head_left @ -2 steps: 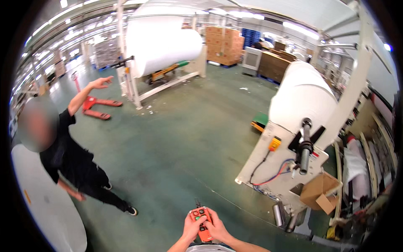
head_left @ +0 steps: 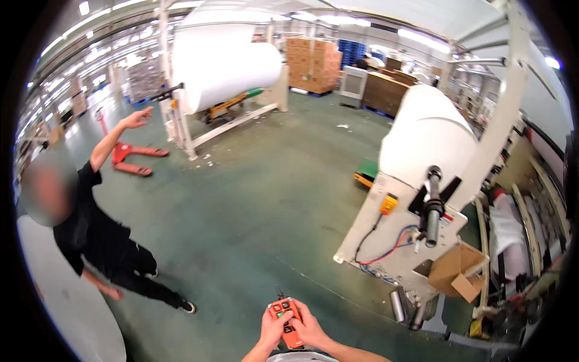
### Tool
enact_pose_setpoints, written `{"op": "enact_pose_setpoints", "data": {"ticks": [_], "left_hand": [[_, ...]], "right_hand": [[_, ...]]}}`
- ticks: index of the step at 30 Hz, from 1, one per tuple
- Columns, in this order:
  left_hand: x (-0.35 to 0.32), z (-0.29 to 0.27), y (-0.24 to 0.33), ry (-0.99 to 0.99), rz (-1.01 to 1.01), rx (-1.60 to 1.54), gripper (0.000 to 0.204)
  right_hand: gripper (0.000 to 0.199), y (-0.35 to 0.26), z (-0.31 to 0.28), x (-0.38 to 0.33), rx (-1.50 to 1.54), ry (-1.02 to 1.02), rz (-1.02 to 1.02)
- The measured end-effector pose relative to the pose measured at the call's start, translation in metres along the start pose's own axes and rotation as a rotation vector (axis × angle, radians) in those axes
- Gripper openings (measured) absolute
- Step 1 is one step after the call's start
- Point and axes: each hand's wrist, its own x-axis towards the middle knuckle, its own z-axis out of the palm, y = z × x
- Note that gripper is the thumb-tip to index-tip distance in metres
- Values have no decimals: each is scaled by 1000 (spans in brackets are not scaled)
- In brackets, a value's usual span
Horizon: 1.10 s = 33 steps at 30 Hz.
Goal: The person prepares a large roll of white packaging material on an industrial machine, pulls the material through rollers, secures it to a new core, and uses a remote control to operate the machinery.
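- Co-worker (head_left: pixel 96 235), left of the orange remote (head_left: pixel 293 339), keeps one arm raised.
- Left hand (head_left: pixel 273 326) curls around the remote's left side, thumb over its face.
- Right hand (head_left: pixel 310 329) wraps its right side; grip looks unchanged, the remote staying between both hands.
- White roll (head_left: pixel 422 136), beyond and right of the remote, shifts leftward only with the view.

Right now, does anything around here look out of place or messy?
Yes: small white scraps lie loose on the green floor, like litter. At right, an open cardboard box looks askew beside the white roll stand, perhaps left there.
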Motion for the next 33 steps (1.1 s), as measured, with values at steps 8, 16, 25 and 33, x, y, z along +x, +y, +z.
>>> {"op": "enact_pose_setpoints", "data": {"ticks": [8, 16, 25, 33], "left_hand": [[0, 11, 3, -26, -52, -11, 35], [1, 19, 10, -36, -56, 20, 33], [-4, 26, 14, -12, -32, 15, 34], [-1, 21, 8, 6, -51, 63, 35]], "right_hand": [[60, 5, -8, -3, 13, 38, 21], [62, -1, -12, -5, 25, 44, 76], [63, -7, -13, -5, 19, 35, 66], [60, -2, -15, -6, 17, 38, 58]]}}
